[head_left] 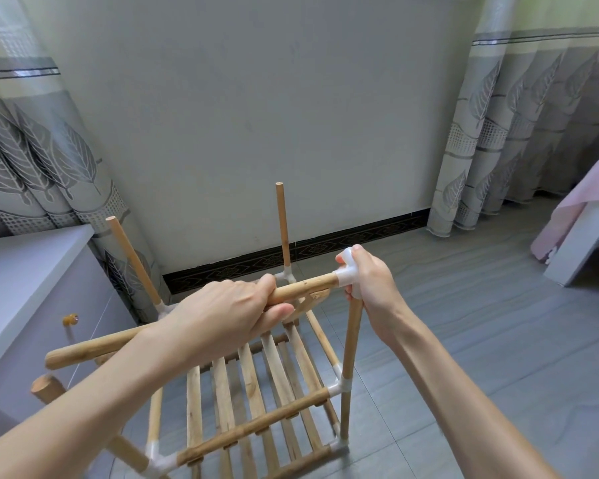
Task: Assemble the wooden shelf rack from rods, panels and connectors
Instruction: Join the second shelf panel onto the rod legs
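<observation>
The part-built wooden rack stands on the floor, with a slatted shelf panel (256, 388) held by white plastic connectors at its corners. Bare upright rods rise at the back left (132, 261) and back right (283, 223). My left hand (229, 312) grips a long horizontal rod (305, 288) near its middle; its free end juts out to the left. The rod's right end sits in a white connector (347, 276) on top of the front right upright (351, 344). My right hand (370, 281) is closed around that connector.
A white cabinet (32, 271) with a small amber knob stands close on the left. Leaf-patterned curtains hang at both sides of a grey wall. A bed with pink bedding (581, 216) is at the right. Grey floor tiles lie around the rack.
</observation>
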